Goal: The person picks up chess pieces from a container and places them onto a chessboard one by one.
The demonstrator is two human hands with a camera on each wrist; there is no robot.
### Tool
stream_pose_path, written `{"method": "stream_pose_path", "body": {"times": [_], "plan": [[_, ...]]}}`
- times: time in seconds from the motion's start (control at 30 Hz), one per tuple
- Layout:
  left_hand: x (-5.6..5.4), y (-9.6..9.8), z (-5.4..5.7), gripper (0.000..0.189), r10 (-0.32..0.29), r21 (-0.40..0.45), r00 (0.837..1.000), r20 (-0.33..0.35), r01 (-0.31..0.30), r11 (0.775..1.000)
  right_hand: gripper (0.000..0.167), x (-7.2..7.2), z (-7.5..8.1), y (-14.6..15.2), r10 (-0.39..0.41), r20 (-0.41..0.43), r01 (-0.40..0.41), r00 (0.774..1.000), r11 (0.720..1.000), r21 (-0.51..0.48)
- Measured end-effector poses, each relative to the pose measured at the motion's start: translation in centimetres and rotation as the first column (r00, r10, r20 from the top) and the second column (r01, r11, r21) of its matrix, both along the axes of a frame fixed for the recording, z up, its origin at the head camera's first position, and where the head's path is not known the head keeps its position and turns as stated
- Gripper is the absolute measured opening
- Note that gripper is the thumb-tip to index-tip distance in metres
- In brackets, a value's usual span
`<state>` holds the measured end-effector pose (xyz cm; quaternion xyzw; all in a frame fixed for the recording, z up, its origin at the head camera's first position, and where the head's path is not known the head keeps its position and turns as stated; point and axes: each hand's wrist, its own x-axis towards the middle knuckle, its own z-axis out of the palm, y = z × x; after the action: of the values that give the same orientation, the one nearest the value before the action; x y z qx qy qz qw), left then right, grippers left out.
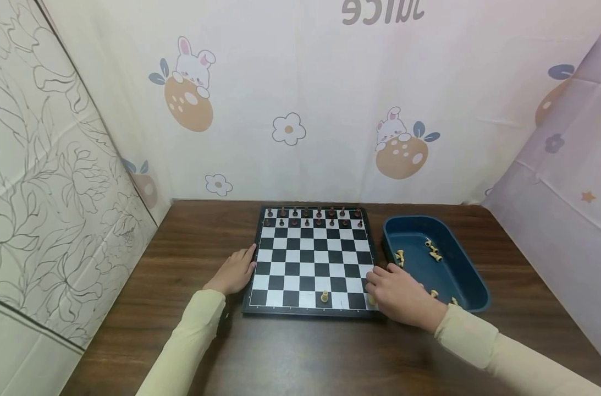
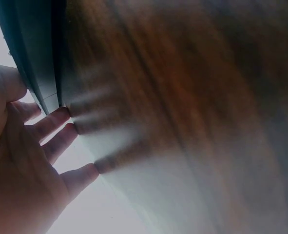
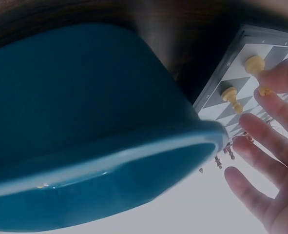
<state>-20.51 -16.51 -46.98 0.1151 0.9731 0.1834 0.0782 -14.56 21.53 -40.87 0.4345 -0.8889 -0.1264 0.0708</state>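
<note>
A black-and-white chessboard (image 1: 292, 269) lies on the table. My left hand (image 1: 235, 270) rests against its left edge, and the left wrist view shows its fingers (image 2: 56, 122) extended along the board's side. At the near right corner, my right hand (image 1: 399, 294) pinches a cream chess piece (image 3: 254, 65) between thumb and finger, over a corner square. Another cream piece (image 3: 230, 95) stands on the board close to it in the right wrist view. One cream piece (image 1: 324, 297) stands on the near row. Dark red pieces (image 1: 307, 223) fill the two far rows.
Right of the board sits a deep blue tray (image 1: 470, 280) with several loose cream pieces (image 1: 435, 256) lying inside; my right forearm passes close to its near rim. A printed curtain (image 1: 290, 165) hangs behind the wooden table (image 1: 216, 225), with more panels at both sides.
</note>
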Motion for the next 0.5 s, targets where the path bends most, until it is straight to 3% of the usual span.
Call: {"method": "stream_pose_path", "body": {"times": [0.23,0.5], "plan": [[0.0,0.1,0.1,0.055,-0.004,-0.002,1.000,0.003,0.004,1.000,0.034,0.0,-0.3,0.1,-0.014,-0.005,0.014,1.000,1.000,0.006],[0.1,0.0,0.1,0.055,-0.005,-0.004,1.000,0.007,0.005,1.000,0.027,-0.4,1.0,1.1,0.007,-0.063,-0.009,0.998,1.000,-0.019]]}}
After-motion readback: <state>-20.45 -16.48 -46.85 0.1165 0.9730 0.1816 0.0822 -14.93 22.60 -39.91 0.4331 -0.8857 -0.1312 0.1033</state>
